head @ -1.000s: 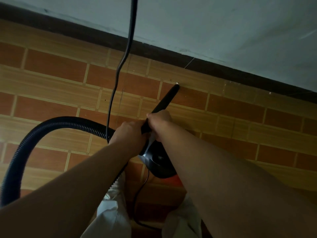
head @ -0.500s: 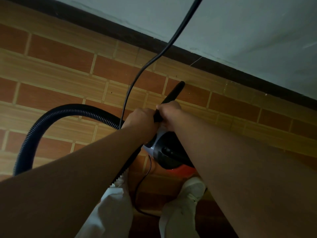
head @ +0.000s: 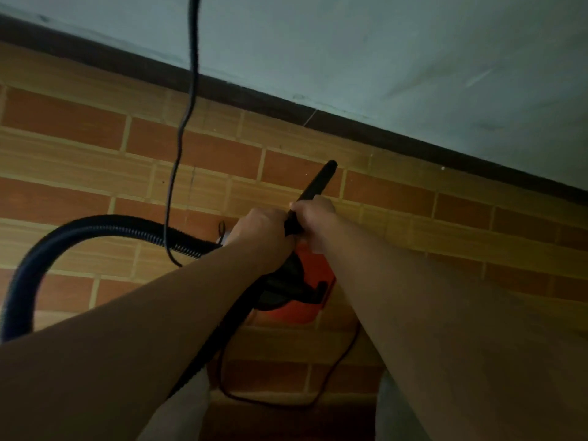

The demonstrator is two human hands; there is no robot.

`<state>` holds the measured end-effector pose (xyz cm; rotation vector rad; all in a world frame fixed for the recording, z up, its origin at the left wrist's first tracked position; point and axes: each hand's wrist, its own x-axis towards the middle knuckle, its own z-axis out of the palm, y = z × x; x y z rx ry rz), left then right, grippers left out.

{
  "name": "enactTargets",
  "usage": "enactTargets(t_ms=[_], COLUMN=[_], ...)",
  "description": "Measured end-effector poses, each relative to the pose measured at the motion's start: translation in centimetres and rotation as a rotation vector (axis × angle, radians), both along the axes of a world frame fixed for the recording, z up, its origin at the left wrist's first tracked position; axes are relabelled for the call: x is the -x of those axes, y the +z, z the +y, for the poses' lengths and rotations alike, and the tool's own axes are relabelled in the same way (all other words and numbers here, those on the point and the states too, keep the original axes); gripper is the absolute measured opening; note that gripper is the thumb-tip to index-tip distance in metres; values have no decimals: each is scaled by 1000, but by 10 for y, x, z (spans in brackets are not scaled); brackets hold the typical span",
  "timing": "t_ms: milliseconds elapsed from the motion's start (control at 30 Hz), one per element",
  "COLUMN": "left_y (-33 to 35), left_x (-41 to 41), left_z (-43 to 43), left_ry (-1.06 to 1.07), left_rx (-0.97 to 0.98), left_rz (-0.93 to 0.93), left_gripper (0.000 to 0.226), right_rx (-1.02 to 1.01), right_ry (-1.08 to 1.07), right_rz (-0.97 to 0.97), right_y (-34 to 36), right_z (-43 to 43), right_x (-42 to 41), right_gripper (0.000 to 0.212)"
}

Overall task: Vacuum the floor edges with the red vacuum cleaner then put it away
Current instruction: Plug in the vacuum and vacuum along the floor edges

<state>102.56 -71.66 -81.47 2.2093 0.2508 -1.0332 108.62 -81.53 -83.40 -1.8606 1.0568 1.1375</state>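
From the head camera, the black nozzle (head: 313, 186) of the red vacuum cleaner (head: 318, 268) runs on a slant, its long axis rising from the hands toward the upper right. Its narrow tip aims at the dark baseboard (head: 286, 105) and stops short of it, over a red tile. Whether the tip touches the floor (head: 95, 173) cannot be told.

Both hands are wrapped round the nozzle's lower end, side by side and touching. The left hand (head: 257, 230) has its fingers curled over the part where the hose (head: 95, 221) joins, and the right hand (head: 315, 218) is curled just ahead of it. The vacuum cleaner's red and black body sits on the floor right under the wrists, between the two forearms.

The baseboard crosses the picture from upper left to lower right, with the pale wall (head: 397, 58) above it. Bare brick-pattern floor lies open to the left and right of the tip.

The hose loops wide to the left and comes back in under the left forearm. A power cord (head: 192, 90) hangs down from the top edge, crosses in front of the hose and ends in a bend near the left wrist. A thin cord (head: 332, 372) trails in a loop on the floor below the body, between light trouser legs (head: 178, 418).
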Motion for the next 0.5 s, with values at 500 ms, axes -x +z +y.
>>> enactTargets(t_ms=[500], left_y=[-19], left_x=[-42], left_z=[-207], left_ry=[100], left_rx=[-102], left_rz=[-43], left_gripper=[9], right_rx=[-132], right_ry=[26], right_rz=[-74], right_y=[-52], right_z=[-196], right_x=[-42], right_gripper=[64])
